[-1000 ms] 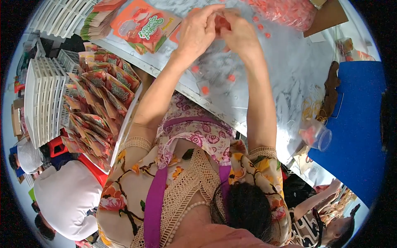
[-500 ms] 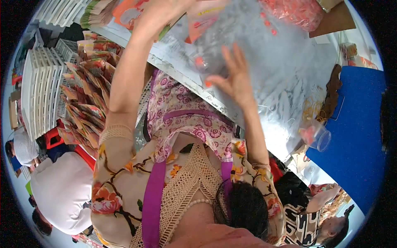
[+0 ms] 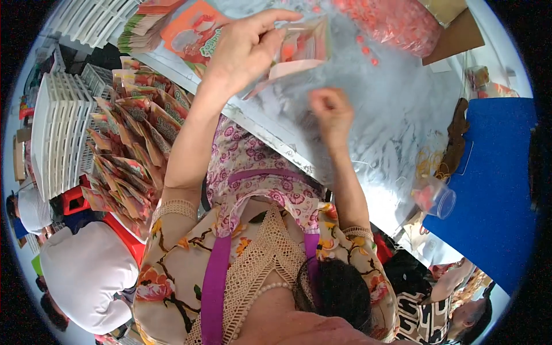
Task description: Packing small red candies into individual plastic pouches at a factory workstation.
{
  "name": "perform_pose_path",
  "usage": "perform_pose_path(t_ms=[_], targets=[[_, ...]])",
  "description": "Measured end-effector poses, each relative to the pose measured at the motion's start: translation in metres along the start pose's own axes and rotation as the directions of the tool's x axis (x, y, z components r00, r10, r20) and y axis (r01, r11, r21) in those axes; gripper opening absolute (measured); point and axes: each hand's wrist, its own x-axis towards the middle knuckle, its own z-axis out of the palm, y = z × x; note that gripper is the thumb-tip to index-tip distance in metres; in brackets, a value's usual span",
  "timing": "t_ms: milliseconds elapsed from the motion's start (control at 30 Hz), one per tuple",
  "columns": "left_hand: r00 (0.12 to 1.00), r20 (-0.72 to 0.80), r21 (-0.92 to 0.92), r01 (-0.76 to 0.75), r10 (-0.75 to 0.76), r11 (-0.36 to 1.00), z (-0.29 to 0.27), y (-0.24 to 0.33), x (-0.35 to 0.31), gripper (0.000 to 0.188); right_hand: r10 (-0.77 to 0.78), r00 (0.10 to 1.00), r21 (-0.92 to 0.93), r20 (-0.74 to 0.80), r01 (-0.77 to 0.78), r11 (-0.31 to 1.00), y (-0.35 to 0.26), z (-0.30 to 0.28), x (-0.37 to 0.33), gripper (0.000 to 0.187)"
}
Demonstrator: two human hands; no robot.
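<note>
My left hand is closed at the far side of the table, its thumb and fingers on the edge of a small pouch with orange and green print. Reddish pieces show through or inside the pouch; I cannot tell which. Nearer and to the right, my right hand hovers over the table with its fingers curled in. It is partly smeared by motion, and what it may hold is hidden. Beside my left hand lies a flat orange printed pouch.
A clear bag of red pieces lies at the far right, with loose red pieces beside it. Filled pouches crowd the left, near stacked white crates. A clear plastic jar lies tipped by a blue board.
My left hand has come nearer with the pouch. My right hand has gone from spread fingers to curled ones, and the orange pieces beside it no longer show on the table.
</note>
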Motion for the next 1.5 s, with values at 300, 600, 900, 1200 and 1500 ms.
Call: perform_pose_path(t_ms=[300,600,900,1200,1500], targets=[[0.999,-0.028,0.053,-0.021,0.022,0.998,0.027,0.016,0.000,0.028,0.394,0.877,0.881,-0.273,0.064,0.469,-0.130,-0.033,0.111,0.002],[0.998,-0.055,-0.002,0.028,-0.028,1.000,0.031,0.024,0.005,0.029,0.176,0.973,0.850,-0.146,0.032,0.525,-0.112,-0.013,0.108,0.016],[0.992,-0.125,0.028,0.018,-0.014,0.999,0.028,0.013,0.005,0.027,0.112,0.958,0.846,-0.265,0.176,0.503,-0.110,-0.009,0.113,0.023],[0.947,-0.315,-0.395,-0.194,0.066,0.898,0.045,-0.003,-0.010,0.036,-0.140,0.973,-0.037,-0.183,0.136,0.990,-0.084,0.011,0.016,0.026],[0.946,-0.312,-0.511,-0.093,-0.084,0.854,0.035,-0.063,-0.005,0.011,-0.084,0.986,0.035,-0.145,0.090,0.995,-0.096,0.004,0.040,0.016]])
